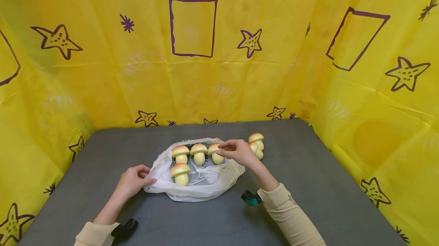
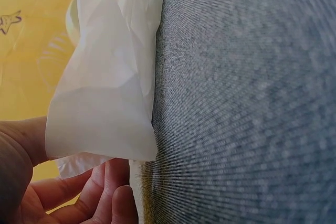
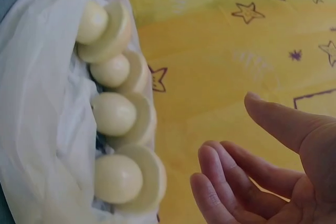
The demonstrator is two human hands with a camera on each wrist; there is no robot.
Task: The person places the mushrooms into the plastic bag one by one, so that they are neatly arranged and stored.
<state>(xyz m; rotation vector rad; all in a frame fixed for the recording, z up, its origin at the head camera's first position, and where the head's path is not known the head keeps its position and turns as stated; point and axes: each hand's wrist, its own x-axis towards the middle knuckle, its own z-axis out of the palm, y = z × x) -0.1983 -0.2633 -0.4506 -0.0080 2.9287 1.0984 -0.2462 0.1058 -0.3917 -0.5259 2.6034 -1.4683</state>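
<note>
A white plastic bag (image 1: 202, 195) lies on the grey table with its mouth spread open. Several toy mushrooms (image 1: 180, 173) with pale stems and reddish-yellow caps sit in it, most along the far side. At the bag's left end, my left hand (image 1: 132, 180) pinches the edge; in the left wrist view the white plastic (image 2: 105, 114) passes between thumb and fingers. My right hand (image 1: 240, 151) is over the bag's right side, its fingertips overlapping the rightmost mushroom (image 1: 217, 157) in the head view. The right wrist view shows the right hand's thumb and fingers apart, nothing between them.
More mushrooms (image 1: 256, 138) stand together on the table just beyond the right hand, partly hidden by it. Yellow cloth (image 1: 192, 86) with purple drawings walls in the table (image 1: 192, 225) at the back and sides.
</note>
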